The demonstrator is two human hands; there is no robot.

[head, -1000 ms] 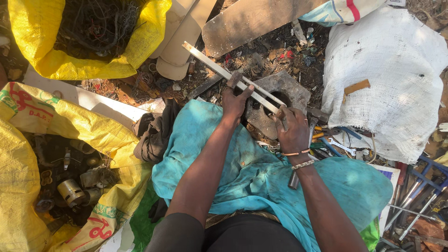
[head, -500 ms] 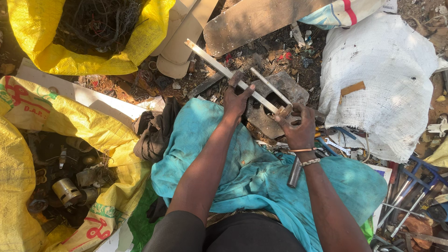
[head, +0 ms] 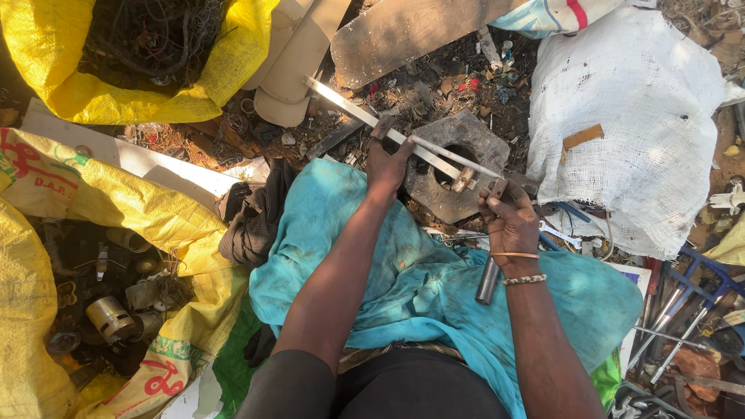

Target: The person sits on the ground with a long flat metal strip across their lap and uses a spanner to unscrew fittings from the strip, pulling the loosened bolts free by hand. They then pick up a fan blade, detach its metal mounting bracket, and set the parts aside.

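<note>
Left hand (head: pixel 386 164) gripping metal strip (head: pixel 365 118), right hand (head: pixel 510 221) gripping hammer (head: pixel 492 256)

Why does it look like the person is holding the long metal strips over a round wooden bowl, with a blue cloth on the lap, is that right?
Not quite. In the head view the metal strips lie over a flat grey metal plate with a hole, not a wooden bowl. The blue cloth is on the lap.

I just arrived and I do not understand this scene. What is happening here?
A person sits among scrap with a turquoise cloth over the lap. The left hand holds long flat metal strips across a grey block with a round hole. The right hand grips a metal hammer at the strips' near end. Yellow sacks of scrap lie alongside.
</note>
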